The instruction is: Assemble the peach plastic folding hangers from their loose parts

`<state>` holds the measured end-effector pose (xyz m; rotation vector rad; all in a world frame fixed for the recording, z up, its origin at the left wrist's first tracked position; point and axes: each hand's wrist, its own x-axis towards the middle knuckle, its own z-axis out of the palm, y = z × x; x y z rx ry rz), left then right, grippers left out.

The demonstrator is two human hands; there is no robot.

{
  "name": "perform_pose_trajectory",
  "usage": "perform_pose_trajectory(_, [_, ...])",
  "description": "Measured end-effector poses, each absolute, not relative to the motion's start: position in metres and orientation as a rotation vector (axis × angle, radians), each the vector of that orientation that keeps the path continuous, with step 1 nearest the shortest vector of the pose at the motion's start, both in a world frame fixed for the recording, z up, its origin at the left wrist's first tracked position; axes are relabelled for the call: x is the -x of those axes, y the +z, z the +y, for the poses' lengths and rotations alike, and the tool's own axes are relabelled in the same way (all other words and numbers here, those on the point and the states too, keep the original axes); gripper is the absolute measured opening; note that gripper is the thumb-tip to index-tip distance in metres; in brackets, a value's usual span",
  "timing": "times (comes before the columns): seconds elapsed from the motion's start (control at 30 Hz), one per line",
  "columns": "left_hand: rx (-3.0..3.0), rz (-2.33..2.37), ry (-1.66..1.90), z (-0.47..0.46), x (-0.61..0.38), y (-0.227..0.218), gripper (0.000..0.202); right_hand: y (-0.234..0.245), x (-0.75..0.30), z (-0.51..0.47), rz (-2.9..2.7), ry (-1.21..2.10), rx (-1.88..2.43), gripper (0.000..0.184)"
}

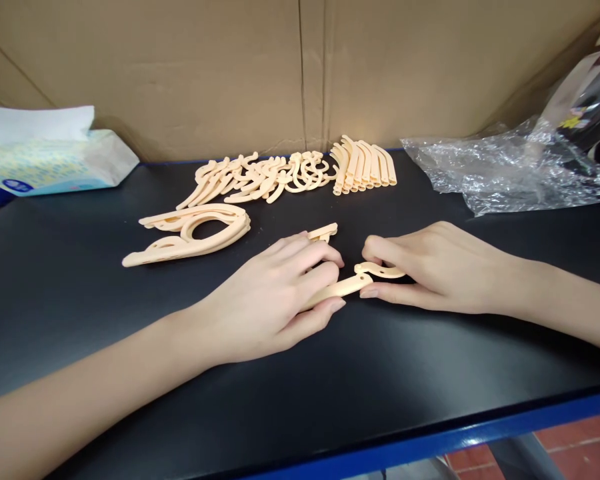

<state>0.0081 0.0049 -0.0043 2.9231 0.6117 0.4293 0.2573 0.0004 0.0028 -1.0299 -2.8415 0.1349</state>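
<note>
My left hand (280, 287) is closed around a cream plastic hanger arm (343, 288), whose holed end points right. Under its fingers, the tip of another cream piece (324, 232) sticks out. My right hand (430, 267) pinches a small curved cream hanger hook (383, 271), its knobbed end touching or very close to the holed end of the arm. Left of my hands lie folded cream hangers (215, 243), stacked on the black table (260, 413). Part of each held piece is hidden by my fingers.
Behind my hands are a pile of loose cream hanger parts (265, 179) and a neat stack of curved arms (365, 167). A tissue pack (55, 160) stands at the left. Crumpled clear plastic (520, 170) lies at the right, before a cardboard wall (220, 73).
</note>
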Motion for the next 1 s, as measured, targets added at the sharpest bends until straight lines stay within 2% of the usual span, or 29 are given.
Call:
perform_pose_trajectory(0.37, [-2.9, 0.618, 0.468, 0.0033, -0.0066, -0.0055, 0.018, 0.0059, -0.2537, -0.0029, -2.848, 0.171, 1.103, 0.039])
perform_pose_trajectory(1.0, [-2.914, 0.607, 0.52, 0.0048, -0.0059, -0.0091, 0.017, 0.0014, -0.2517, -0.0067, -2.754, -0.035, 1.016, 0.031])
